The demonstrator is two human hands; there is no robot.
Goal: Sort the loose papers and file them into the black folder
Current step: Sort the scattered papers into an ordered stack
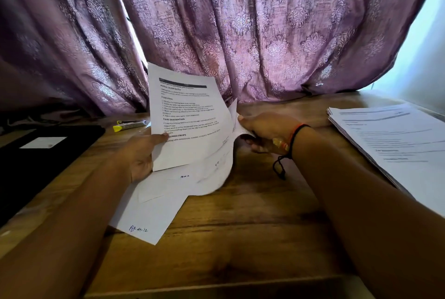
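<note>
**Both hands on a fan of loose sheets above the bench**

I see my left hand [140, 154] gripping a fan of loose papers [168, 187] at their left side, thumb pressed on the front of the top printed sheet [190, 118] and the fingers hidden behind it. That sheet stands nearly upright, facing me, with headings and paragraphs of black print. Below it the other sheets splay out and droop towards the bench [252, 231]. The lowest one [147, 216] reaches down to the wood and has a handwritten page number in its near corner.

My right hand [267, 132] pinches the right edge of the sheets behind the top one, thumb on top and fingers curled below, so the paper curves between the two hands. A dark and red thread band [292, 138] circles that wrist.

The black folder [41, 168] lies closed and flat on the left of the bench, well apart from the held sheets, with a white label [43, 142] on its cover. Just beyond its far corner lies a yellow pen-shaped thing [130, 125]; I cannot tell exactly what it is. On the right of the bench sits a stack of printed papers [395, 144], slightly fanned, touching neither hand. A purple patterned curtain [240, 33] hangs behind the bench.
</note>
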